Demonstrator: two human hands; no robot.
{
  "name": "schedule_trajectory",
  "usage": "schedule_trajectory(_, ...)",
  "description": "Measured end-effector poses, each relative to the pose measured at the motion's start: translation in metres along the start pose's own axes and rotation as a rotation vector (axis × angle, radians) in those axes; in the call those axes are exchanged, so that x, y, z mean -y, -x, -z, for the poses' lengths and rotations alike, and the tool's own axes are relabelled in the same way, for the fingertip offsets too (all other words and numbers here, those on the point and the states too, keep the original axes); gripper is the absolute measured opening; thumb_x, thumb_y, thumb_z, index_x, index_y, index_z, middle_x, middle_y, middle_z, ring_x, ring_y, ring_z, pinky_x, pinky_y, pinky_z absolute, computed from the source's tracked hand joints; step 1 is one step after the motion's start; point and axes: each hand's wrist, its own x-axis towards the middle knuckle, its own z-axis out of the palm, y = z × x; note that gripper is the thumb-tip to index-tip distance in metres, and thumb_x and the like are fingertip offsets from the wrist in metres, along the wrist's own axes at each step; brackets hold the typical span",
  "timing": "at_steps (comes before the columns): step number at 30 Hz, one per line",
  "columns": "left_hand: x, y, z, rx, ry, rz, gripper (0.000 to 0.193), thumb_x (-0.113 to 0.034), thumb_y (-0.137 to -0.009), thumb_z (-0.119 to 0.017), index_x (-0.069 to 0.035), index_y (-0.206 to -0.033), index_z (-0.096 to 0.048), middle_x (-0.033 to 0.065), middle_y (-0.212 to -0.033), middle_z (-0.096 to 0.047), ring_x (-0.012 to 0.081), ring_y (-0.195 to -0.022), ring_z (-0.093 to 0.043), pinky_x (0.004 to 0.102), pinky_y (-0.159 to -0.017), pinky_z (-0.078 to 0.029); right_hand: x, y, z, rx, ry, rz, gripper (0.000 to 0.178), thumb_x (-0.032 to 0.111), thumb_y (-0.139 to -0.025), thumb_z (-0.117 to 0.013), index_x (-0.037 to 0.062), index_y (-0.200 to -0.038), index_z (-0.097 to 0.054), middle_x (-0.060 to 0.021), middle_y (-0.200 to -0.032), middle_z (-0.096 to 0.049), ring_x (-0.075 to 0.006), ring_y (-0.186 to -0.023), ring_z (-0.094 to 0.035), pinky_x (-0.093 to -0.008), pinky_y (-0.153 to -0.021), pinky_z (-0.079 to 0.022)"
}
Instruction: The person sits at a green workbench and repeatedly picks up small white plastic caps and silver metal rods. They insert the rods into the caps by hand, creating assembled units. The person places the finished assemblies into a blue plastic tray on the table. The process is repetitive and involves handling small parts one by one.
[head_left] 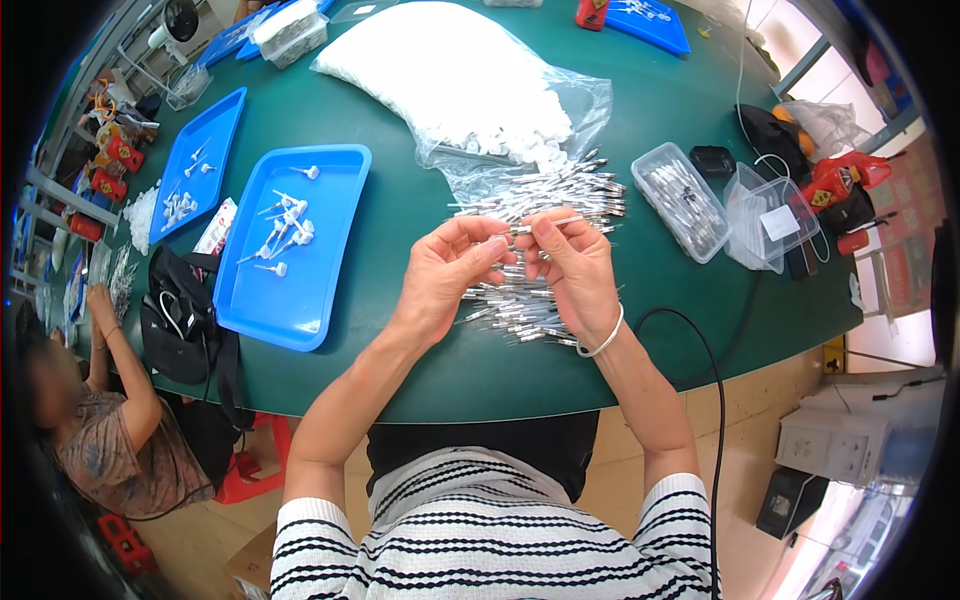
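The left hand (450, 270) and right hand (575, 270) meet over the table (430, 395), each pinching one slim rod (568, 220) between thumb and fingers. The left grips its left end; the right has it farther along, with the right tip sticking out past its fingers. So the rod lies between the two hands, its long axis running left to right with the right end slightly farther, and more of it sits with the right hand. Whether a second small piece is in the left fingertips is too small to tell. To the left, well apart from both hands but nearer the left one, a blue tray (300, 325) holds a cluster of stemmed caps (302, 233); a farther tray (222, 125) beyond its left side holds more. Straight below the hands is the pile (525, 305) of loose rods, spreading to their near and far sides, most of its rods roughly left to right. Just beyond its far edge, a clear bag (430, 70) spills white caps. To the right, nearer the right hand, stands a clear box (711, 247) of rods.
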Motion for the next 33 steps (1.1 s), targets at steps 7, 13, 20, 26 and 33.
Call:
schedule_trajectory(7,0.001,0.001,-0.001,-0.024,-0.036,-0.077,0.017,-0.008,-0.088,-0.066,-0.001,-0.103,-0.062,0.0093,-0.094,-0.068,0.0145,-0.087,-0.067,0.0249,-0.07,-0.055,-0.008,0.002,-0.006,0.023,-0.088,-0.068,0.013,0.019,-0.092,-0.064,0.0053,-0.094,-0.063,-0.0044,-0.083,-0.067,-0.0087,-0.072,-0.062,-0.0211,-0.059,-0.049)
schedule_trajectory(13,0.0,0.001,-0.001,-0.024,-0.001,-0.037,0.014,-0.009,-0.088,-0.066,-0.002,-0.099,-0.061,0.0101,-0.093,-0.069,0.0156,-0.085,-0.068,0.0247,-0.07,-0.055,-0.011,0.003,-0.006,0.027,-0.103,-0.065,0.014,0.019,-0.092,-0.064,0.0054,-0.094,-0.064,-0.004,-0.085,-0.067,-0.0081,-0.075,-0.061,-0.021,-0.061,-0.049)
schedule_trajectory(20,0.002,0.0,0.0,-0.028,0.004,-0.041,0.013,-0.009,-0.089,-0.065,-0.003,-0.098,-0.061,0.0101,-0.093,-0.069,0.0155,-0.084,-0.068,0.0246,-0.07,-0.055,-0.014,0.004,-0.006,0.017,-0.166,-0.094,0.015,0.02,-0.091,-0.064,0.0059,-0.096,-0.064,-0.0032,-0.085,-0.066,-0.0078,-0.075,-0.059,-0.0213,-0.063,-0.049)
schedule_trajectory(26,0.0,0.001,-0.001,-0.03,0.043,-0.027,0.012,-0.01,-0.089,-0.065,-0.003,-0.097,-0.061,0.0091,-0.092,-0.068,0.0147,-0.083,-0.067,0.0243,-0.07,-0.055,-0.016,0.004,-0.005,0.032,-0.197,-0.102,0.016,0.021,-0.092,-0.064,0.0062,-0.097,-0.064,-0.0035,-0.086,-0.066,-0.008,-0.076,-0.059,-0.0222,-0.067,-0.047)
schedule_trajectory(33,0.003,0.0,0.0,-0.053,0.068,-0.015,0.012,-0.009,-0.089,-0.065,-0.002,-0.098,-0.062,0.0076,-0.09,-0.068,0.0135,-0.08,-0.067,0.0237,-0.069,-0.056,-0.017,0.003,-0.006,0.045,-0.253,-0.11,0.016,0.021,-0.092,-0.063,0.0058,-0.098,-0.064,-0.0041,-0.087,-0.066,-0.009,-0.077,-0.059,-0.0237,-0.07,-0.047)
